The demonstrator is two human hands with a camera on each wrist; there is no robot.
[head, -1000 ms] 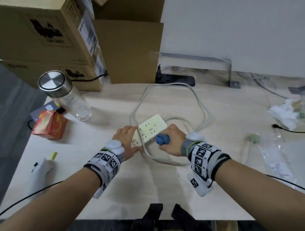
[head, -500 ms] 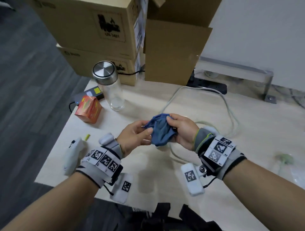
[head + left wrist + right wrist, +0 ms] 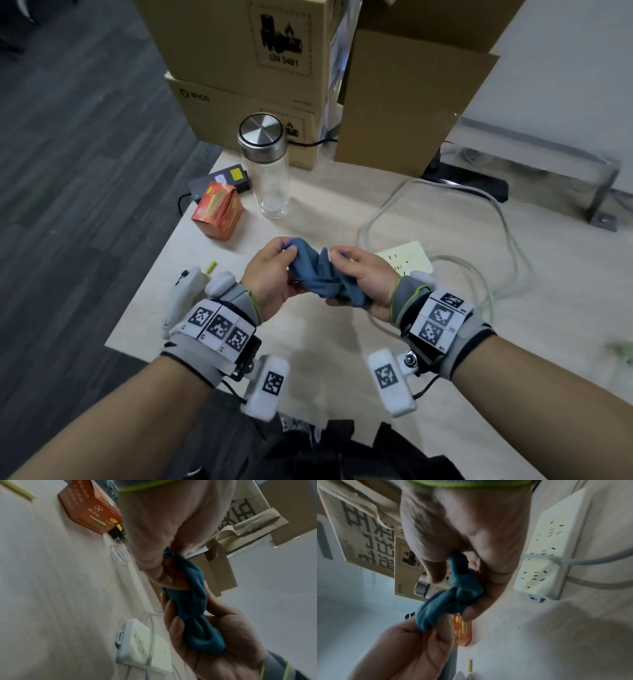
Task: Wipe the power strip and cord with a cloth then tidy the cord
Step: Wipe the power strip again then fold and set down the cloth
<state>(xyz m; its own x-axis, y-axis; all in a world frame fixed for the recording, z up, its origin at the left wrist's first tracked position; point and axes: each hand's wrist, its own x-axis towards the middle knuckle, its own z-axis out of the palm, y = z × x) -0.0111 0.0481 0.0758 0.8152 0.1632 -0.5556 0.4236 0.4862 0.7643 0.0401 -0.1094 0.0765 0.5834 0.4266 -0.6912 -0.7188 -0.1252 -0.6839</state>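
A blue cloth (image 3: 320, 272) is stretched and twisted between both hands, raised above the table. My left hand (image 3: 274, 270) pinches one end of the cloth (image 3: 187, 592). My right hand (image 3: 356, 274) grips the other end of the cloth (image 3: 453, 595). The white power strip (image 3: 407, 258) lies flat on the table behind my right hand, sockets up, also seen as the power strip (image 3: 549, 545) and the power strip (image 3: 144, 650). Its pale cord (image 3: 507, 240) loops loosely to the right, and one strand crosses the strip.
A glass bottle (image 3: 265, 164) with a steel lid, an orange box (image 3: 219, 214) and a dark adapter (image 3: 222, 180) stand at the back left. Cardboard boxes (image 3: 260, 68) rise behind them. A black power strip (image 3: 469, 180) lies at the back. A white handheld device (image 3: 185, 294) rests near the left edge.
A second ago my left hand held the power strip and my right wiped it with the cloth. Both hands have since lifted off; they now pull and twist the cloth between them.
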